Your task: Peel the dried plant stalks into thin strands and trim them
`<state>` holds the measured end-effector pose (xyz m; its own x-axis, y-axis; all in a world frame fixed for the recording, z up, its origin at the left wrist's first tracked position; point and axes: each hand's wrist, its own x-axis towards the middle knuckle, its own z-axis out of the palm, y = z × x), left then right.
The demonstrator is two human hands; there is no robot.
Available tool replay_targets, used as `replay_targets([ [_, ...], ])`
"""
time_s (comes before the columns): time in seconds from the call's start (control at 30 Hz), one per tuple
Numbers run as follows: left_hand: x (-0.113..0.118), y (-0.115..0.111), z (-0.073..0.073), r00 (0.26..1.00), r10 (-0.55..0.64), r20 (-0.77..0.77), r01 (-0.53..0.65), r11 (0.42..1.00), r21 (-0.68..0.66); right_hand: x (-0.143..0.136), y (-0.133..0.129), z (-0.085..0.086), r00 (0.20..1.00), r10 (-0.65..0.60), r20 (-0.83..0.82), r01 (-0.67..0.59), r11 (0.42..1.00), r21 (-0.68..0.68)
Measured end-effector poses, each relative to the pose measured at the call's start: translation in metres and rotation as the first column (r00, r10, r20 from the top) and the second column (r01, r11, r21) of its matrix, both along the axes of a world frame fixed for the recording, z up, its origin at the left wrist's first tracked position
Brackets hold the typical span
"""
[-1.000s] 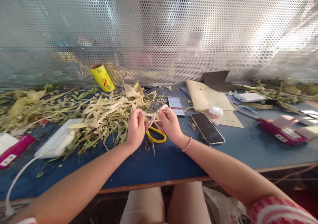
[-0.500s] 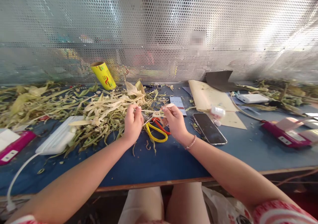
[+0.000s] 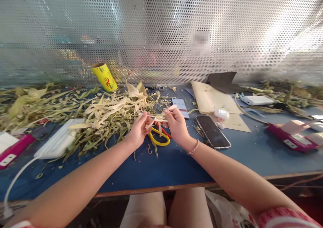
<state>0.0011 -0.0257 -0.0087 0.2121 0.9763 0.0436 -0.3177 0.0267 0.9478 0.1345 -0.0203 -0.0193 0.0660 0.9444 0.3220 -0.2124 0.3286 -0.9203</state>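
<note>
Left power strip [image 3: 19, 149]: magenta, long axis slanting away to the right; no brand readable.
White case [image 3: 57, 138]: flat on blue worktop [image 3: 176, 167], white cable at near end.
Yellow tube [image 3: 104, 77]: tilted, open top leaning left; red logo, dark lettering too blurred to read surely.
Leaf pile [image 3: 108, 111]: dried, tangled, strands in mixed directions.
Left hand [image 3: 139, 130]: thumb and fingers pinching left end of pale strip.
Pale strip [image 3: 158, 118]: between the hands, above the worktop, long axis roughly side to side; unmarked.
Scissors [image 3: 160, 140]: yellow and red handles toward the person; blades hidden.
Right hand [image 3: 176, 125]: fingertips pinching strip's right end.
Lit screen [image 3: 180, 107]: digits visible, can't read reliably.
Black phone [image 3: 213, 131]: screen dark, long axis slanting near-right; no label seen.
Right power strip [image 3: 290, 137]: magenta, white socket face, no brand readable.
</note>
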Motion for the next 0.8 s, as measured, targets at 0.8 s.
replay_targets([
  [0.8, -0.008, -0.002, 0.000, 0.561, 0.528, -0.637, 0.186, 0.670, 0.719, 0.003, -0.004, 0.001, 0.895, 0.013, 0.445, -0.017, 1.000, 0.005],
])
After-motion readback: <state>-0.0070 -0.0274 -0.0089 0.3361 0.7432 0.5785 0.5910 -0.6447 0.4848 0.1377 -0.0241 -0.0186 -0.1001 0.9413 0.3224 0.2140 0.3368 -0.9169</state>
